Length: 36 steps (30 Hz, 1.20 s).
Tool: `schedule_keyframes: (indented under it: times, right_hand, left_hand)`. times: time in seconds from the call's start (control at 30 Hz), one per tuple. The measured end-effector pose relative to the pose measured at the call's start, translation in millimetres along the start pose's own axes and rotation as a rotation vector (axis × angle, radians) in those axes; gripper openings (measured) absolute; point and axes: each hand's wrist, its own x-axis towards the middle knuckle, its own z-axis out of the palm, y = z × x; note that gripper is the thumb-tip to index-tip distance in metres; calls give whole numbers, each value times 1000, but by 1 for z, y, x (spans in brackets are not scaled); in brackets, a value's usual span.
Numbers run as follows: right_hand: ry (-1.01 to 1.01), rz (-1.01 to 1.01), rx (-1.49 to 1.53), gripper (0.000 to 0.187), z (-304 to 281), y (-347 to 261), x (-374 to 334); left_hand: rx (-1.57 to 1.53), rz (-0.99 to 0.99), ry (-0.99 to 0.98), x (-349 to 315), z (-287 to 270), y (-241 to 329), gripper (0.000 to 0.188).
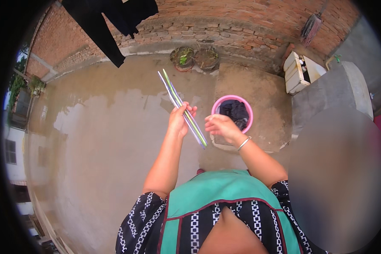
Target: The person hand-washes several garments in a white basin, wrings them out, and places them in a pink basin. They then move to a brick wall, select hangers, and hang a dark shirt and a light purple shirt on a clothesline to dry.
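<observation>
Black-and-white patterned cloth shirt (194, 230) nearest; left hand (181, 120) pinches slim purple-green plastic-looking rods (174, 95), likely light, stiff, best held mid-length; right hand (224, 128) half-spread.

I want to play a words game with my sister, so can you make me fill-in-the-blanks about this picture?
1. The rods are held in the person's ____ hand.
2. The right hand, with a bracelet at its wrist, holds ____.
3. The tub of dark clothes is coloured ____.
4. The wall behind the pots is made of ____.

Missing words: left; nothing; pink; bricks.
</observation>
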Motion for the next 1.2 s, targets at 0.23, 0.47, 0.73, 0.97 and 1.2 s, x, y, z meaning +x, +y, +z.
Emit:
schedule_keyframes:
  times: [0.23, 0.47, 0.73, 0.97, 1.2]
  right_hand:
    - [-477, -84, -220, 25, 126, -3, 106]
    - [-713, -48, -303, 20, 210, -62, 219]
    - [-871, -91, -294, 18, 365, -140, 315]
    - [-896, -177, -262, 21, 479, -185, 402]
    - [-763, -380, -262, 19, 615, -259, 518]
  left_hand:
    - [-72, 128, 160, 45, -102, 66, 10]
    - [-94, 332, 164, 107, -138, 177, 12]
    - [-58, 537, 207, 128, -204, 345, 15]
    - [-20, 621, 184, 177, -265, 475, 19]
    - [101, 633, -39, 258, -335, 640, 26]
